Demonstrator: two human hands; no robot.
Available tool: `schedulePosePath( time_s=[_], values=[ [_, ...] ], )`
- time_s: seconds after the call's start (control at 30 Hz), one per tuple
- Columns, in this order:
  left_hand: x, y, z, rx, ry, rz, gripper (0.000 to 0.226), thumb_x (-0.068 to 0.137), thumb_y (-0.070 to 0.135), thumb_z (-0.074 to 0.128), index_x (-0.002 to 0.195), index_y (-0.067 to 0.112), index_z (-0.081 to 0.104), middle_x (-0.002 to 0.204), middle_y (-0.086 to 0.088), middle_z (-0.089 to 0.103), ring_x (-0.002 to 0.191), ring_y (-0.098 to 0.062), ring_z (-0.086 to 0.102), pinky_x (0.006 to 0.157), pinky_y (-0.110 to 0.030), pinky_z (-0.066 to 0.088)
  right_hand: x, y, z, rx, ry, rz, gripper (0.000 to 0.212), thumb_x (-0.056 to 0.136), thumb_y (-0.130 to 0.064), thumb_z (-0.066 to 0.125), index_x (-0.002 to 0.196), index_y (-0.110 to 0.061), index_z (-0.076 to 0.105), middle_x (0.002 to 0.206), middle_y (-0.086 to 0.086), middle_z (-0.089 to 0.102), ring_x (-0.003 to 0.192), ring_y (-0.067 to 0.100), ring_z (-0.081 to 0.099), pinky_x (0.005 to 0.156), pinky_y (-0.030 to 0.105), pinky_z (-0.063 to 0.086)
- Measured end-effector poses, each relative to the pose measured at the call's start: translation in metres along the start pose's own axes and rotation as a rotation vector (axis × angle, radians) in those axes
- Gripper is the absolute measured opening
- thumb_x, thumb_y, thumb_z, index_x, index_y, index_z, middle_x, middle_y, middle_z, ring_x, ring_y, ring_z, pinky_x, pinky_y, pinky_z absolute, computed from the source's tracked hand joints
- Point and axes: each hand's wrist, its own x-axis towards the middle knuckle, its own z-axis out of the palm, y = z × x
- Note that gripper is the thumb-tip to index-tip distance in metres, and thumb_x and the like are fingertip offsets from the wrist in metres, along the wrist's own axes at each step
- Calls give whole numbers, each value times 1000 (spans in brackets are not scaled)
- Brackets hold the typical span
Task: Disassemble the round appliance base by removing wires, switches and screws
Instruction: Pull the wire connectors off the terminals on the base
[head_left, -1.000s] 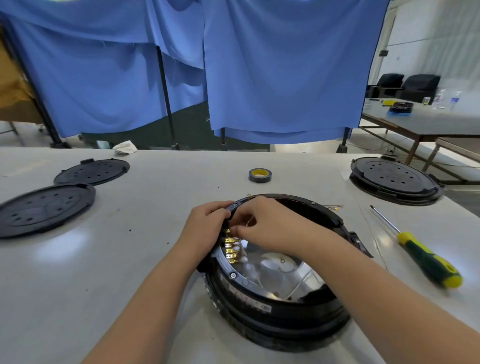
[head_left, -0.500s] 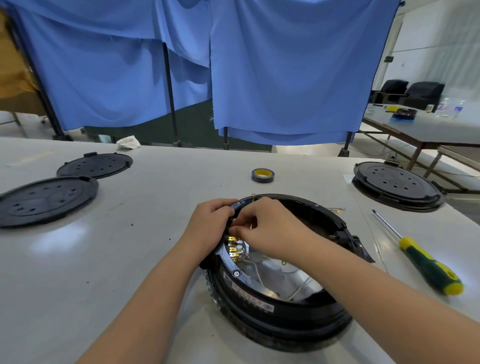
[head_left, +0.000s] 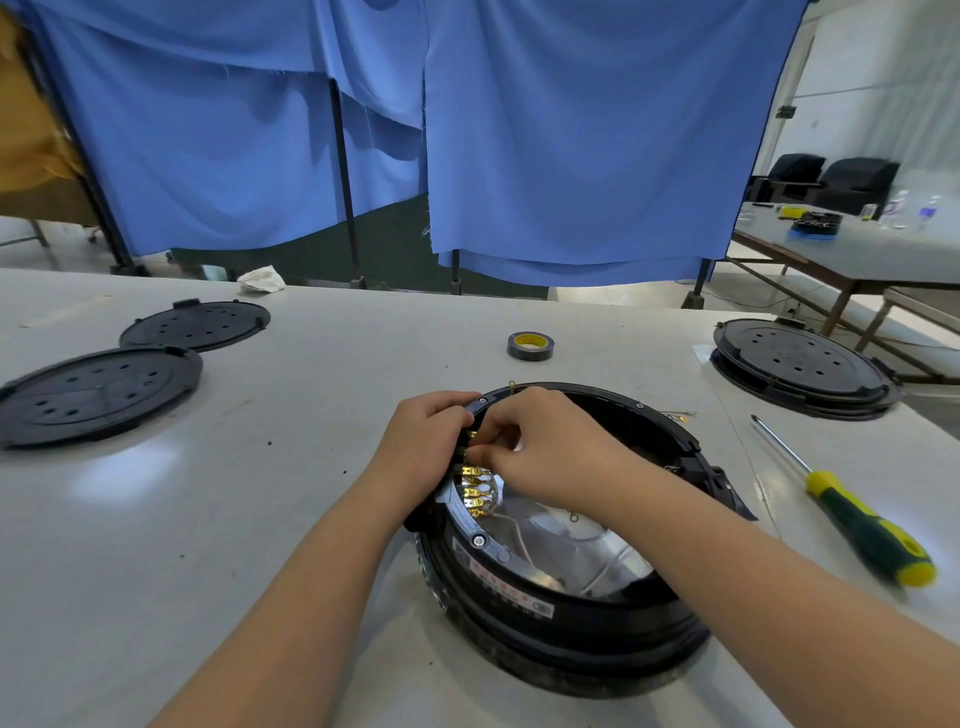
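Observation:
The round black appliance base (head_left: 561, 618) lies open on the white table, its shiny metal inner pan (head_left: 566, 551) showing. A row of brass wire terminals (head_left: 475, 491) with thin white wires sits inside the left rim. My left hand (head_left: 423, 457) grips the outer left rim, fingers curled over its edge. My right hand (head_left: 545, 449) reaches in from the right and pinches at the topmost terminals; what lies between its fingertips is hidden.
A green and yellow screwdriver (head_left: 862, 519) lies to the right. A roll of black tape (head_left: 530, 345) sits behind the base. Two black round covers (head_left: 98, 395) lie at the left and another base (head_left: 802, 366) at the far right. Small loose wire pieces (head_left: 680, 415) lie by the rim.
Both hands stay at the left rim of the base. The right fingertips have shifted slightly along the terminal row; the view has tilted a little.

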Motion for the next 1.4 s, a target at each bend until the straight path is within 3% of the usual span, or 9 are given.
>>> schedulePosePath(
  time_s=[0.13,0.43,0.53,0.63,0.77,1.0,1.13,1.23,1.4],
  values=[
    [0,0,1,-12,3,-10,33,86,-2,48,89,22,71,91,0,72,88,-17,67,80,-27,52,-1,-2,1,-27,9,-6,21,84,-24,66,65,-32,59,60,-13,59,61,7,57,55,20,42],
    [0,1,0,17,-1,-1,31,86,0,49,95,19,72,95,-1,72,90,-16,66,77,-25,51,-5,11,-2,65,70,-4,12,86,-26,66,77,-33,67,79,-13,68,78,4,62,74,24,50],
    [-1,2,1,16,6,0,31,87,2,50,93,22,72,90,3,72,84,-11,66,69,-16,50,-5,16,-8,232,231,18,10,87,-25,66,81,-31,71,77,-13,69,75,3,64,75,23,51],
    [-2,2,0,23,12,-8,29,87,5,52,93,24,73,85,6,72,75,-7,65,62,-15,49,-4,17,-19,499,400,54,15,88,-20,65,78,-31,68,74,-12,65,63,7,67,63,18,53],
    [-5,2,0,-7,4,-21,31,85,4,55,87,30,73,76,7,72,59,2,63,54,-10,49,-3,20,-37,713,486,104,9,88,-14,66,82,-20,68,79,0,63,54,8,67,55,17,53],
    [-6,4,1,-5,8,-27,30,86,3,55,88,27,73,76,4,70,52,4,60,49,-9,46,1,52,-87,560,572,155,6,88,-14,67,91,-11,71,77,1,62,52,2,61,55,18,55],
    [-5,4,1,9,11,-33,29,86,5,55,90,28,73,75,3,71,57,-3,60,49,-9,47,1,83,-109,677,679,285,14,90,-18,64,98,-7,69,81,2,63,61,8,61,55,15,53],
    [-4,3,1,8,17,-38,29,86,6,56,89,29,73,74,5,71,57,-2,60,50,-9,46,0,110,-112,611,805,351,12,93,-19,61,96,-10,67,79,1,63,56,6,61,49,12,49],
    [-4,3,1,6,16,-33,29,85,6,56,90,28,74,71,9,71,54,4,60,50,-8,46,5,147,-101,660,816,500,11,93,-14,58,98,-5,64,78,2,61,61,11,59,51,17,52]
  ],
)
